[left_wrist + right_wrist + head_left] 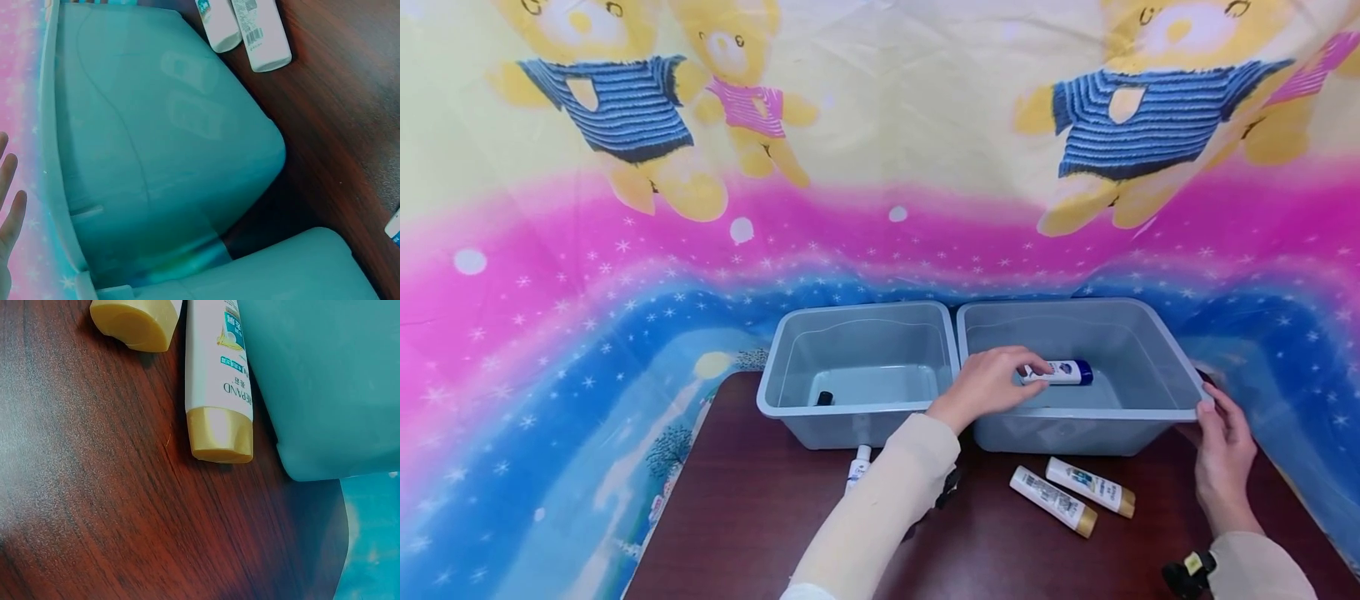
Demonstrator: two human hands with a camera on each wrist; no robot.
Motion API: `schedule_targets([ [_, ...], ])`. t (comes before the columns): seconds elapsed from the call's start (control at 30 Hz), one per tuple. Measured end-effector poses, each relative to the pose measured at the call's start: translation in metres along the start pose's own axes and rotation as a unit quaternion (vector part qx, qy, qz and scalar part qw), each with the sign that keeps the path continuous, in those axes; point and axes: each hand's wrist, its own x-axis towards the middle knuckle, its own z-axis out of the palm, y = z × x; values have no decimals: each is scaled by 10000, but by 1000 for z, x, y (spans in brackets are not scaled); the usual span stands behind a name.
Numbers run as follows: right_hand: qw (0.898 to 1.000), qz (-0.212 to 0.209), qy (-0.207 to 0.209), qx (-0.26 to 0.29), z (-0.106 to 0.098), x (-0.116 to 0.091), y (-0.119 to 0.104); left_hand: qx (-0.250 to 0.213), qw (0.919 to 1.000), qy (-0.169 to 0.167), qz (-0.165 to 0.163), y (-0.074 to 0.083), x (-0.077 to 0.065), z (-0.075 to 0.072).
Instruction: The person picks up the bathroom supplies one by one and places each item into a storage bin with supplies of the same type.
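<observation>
In the head view my left hand (996,379) reaches over the front rim of the right grey plastic bin (1075,414). Its thumb and forefinger are parted at the near end of a white bottle with a dark blue cap (1063,372), which lies on its side inside. Spread fingers (11,219) of that hand show at the left wrist view's edge. At the bin's right front corner, my right hand (1225,450) grips the rim, thumb in front. Two white tubes with gold caps, one nearer (1052,500) and one farther (1090,486), lie before this bin.
A second grey bin (857,411) stands close on the left, with a small black object (825,398) inside. Partly behind the left forearm, a white bottle (858,467) lies on the dark wooden table (737,517). A bear-print cloth (880,167) hangs right behind the bins.
</observation>
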Motion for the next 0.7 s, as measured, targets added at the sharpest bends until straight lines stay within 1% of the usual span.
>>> schedule_targets([
  [0.17,10000,6,-33,-52,0,0,0,43,9993,220,287,4,-3,-5],
  [0.27,10000,-20,-72,-30,-1,1,-1,92,9987,248,436,7,-5,-9],
  [0.4,9999,-59,-157,-28,-3,2,-2,204,9981,135,568,12,-8,-15],
  [0.53,9999,19,-153,-72,-3,2,-3,314,9971,25,691,18,-15,-20],
  [0.7,9995,35,-194,-247,-4,2,-3,364,9953,6,901,23,-24,-24],
])
